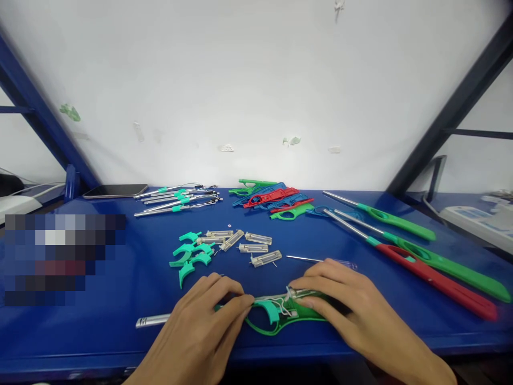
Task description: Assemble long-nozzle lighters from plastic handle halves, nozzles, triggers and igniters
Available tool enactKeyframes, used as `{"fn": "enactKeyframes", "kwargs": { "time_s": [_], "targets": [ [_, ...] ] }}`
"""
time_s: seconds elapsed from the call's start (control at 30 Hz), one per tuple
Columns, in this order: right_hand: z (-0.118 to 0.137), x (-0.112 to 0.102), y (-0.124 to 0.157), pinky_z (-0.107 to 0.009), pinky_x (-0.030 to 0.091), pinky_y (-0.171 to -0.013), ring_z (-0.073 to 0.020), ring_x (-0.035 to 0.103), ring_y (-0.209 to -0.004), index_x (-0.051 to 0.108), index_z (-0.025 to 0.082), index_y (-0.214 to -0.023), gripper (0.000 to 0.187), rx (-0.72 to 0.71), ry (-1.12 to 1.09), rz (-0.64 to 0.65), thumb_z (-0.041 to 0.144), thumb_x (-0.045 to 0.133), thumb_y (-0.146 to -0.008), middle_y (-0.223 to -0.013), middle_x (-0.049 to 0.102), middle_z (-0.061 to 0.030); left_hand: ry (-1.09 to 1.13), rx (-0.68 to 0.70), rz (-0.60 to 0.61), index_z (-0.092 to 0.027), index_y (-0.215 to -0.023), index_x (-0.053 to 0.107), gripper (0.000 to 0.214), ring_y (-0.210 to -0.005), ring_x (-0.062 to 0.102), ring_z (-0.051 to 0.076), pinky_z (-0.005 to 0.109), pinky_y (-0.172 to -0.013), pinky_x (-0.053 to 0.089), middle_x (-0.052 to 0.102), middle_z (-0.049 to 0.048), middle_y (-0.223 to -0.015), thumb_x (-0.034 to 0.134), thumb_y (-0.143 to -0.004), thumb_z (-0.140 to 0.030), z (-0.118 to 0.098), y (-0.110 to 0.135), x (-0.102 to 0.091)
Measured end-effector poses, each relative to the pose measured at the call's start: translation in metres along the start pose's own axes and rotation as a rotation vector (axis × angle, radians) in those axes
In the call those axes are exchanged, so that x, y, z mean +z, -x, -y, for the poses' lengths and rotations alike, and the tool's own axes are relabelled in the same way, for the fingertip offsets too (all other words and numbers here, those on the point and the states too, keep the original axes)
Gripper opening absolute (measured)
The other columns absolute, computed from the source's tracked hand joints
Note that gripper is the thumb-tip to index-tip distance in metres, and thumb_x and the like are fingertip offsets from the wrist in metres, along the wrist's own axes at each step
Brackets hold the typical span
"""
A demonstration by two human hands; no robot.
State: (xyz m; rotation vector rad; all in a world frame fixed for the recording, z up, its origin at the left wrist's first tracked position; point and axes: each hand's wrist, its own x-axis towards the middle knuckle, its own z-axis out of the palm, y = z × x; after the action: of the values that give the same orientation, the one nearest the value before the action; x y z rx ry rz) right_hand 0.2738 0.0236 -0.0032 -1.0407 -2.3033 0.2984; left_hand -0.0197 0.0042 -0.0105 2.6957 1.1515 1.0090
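Observation:
An opened green lighter half-shell (pixel 262 330) lies near the front edge of the blue table. A teal trigger (pixel 271 310) and thin white wires (pixel 284 307) sit inside it. My left hand (pixel 206 323) is closed on the shell's left end, fingertips pinched by the trigger loop. The silver lighter tube (pixel 153 321) sticks out to the left beyond that hand. My right hand (pixel 352 307) grips the handle part, with thumb and fingers around a clear fuel tank (pixel 294 293) at the shell. The handle's far end is hidden under my right hand.
Loose teal triggers (pixel 188 256) and several clear fuel tanks (pixel 256 247) lie mid-table. A screwdriver (pixel 304 259) is behind my right hand. Metal tubes (pixel 176 206), coloured shells (pixel 272 198) and a phone (pixel 116 190) lie farther back. Whole lighters (pixel 433 278) lie right.

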Motion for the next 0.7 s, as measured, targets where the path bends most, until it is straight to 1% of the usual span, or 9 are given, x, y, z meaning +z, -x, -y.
{"fn": "enactKeyframes", "kwargs": {
  "time_s": [0.1,0.17,0.33,0.47,0.6,0.7],
  "targets": [
    [-0.0015,-0.0009,0.0009,-0.034,0.059,-0.094,-0.0194,0.077,-0.1,0.076,0.035,-0.121,0.019,-0.015,0.008,0.007,0.03,0.06,-0.112,-0.112,0.079,0.0004,0.025,-0.009,-0.023,-0.024,-0.114,0.07,0.026,-0.088,0.066,0.018,0.031,-0.085,0.056,0.071,0.0024,-0.105,0.05,-0.11,-0.009,-0.0005,0.0004,0.0002],
    [-0.003,-0.0014,0.0021,-0.034,0.058,-0.094,-0.0193,0.076,-0.102,0.075,0.036,-0.123,0.02,-0.026,0.008,0.007,0.029,0.06,-0.112,-0.114,0.078,0.0008,0.036,-0.013,-0.031,-0.026,-0.117,0.07,0.026,-0.09,0.067,0.018,0.031,-0.085,0.057,0.071,0.0016,-0.107,0.051,-0.11,-0.009,0.0,0.0016,0.0004],
    [-0.0043,-0.0029,0.0045,-0.033,0.055,-0.094,-0.0166,0.074,-0.101,0.072,0.038,-0.129,0.024,-0.045,-0.008,0.027,0.025,0.061,-0.112,-0.116,0.076,0.0021,0.05,-0.035,0.006,-0.029,-0.125,0.069,0.03,-0.094,0.068,0.018,0.03,-0.087,0.058,0.07,0.0011,-0.111,0.052,-0.11,-0.01,0.0015,0.0039,0.0007],
    [-0.003,-0.0046,0.0044,-0.033,0.054,-0.094,-0.0159,0.073,-0.101,0.073,0.039,-0.129,0.025,-0.025,-0.022,0.062,0.026,0.06,-0.112,-0.116,0.074,0.0022,0.067,-0.045,0.037,-0.029,-0.129,0.069,0.032,-0.094,0.067,0.017,0.03,-0.087,0.058,0.069,0.0012,-0.112,0.051,-0.11,-0.01,0.0014,0.0037,0.0002],
    [-0.0014,-0.0057,0.0035,-0.031,0.054,-0.092,-0.0148,0.072,-0.101,0.074,0.039,-0.125,0.022,0.003,-0.047,0.097,0.027,0.06,-0.113,-0.115,0.073,0.0031,0.093,-0.061,0.072,-0.03,-0.129,0.068,0.033,-0.095,0.066,0.017,0.029,-0.085,0.058,0.068,0.0013,-0.112,0.051,-0.11,-0.009,0.0011,0.0036,-0.001],
    [0.0005,-0.0062,0.0035,-0.029,0.054,-0.091,-0.0138,0.071,-0.101,0.074,0.04,-0.126,0.022,0.021,-0.058,0.107,0.029,0.059,-0.113,-0.114,0.072,0.0033,0.1,-0.064,0.095,-0.029,-0.128,0.068,0.032,-0.096,0.065,0.017,0.03,-0.088,0.057,0.067,0.0017,-0.113,0.05,-0.11,-0.008,0.0012,0.0034,-0.0016]
  ]
}}
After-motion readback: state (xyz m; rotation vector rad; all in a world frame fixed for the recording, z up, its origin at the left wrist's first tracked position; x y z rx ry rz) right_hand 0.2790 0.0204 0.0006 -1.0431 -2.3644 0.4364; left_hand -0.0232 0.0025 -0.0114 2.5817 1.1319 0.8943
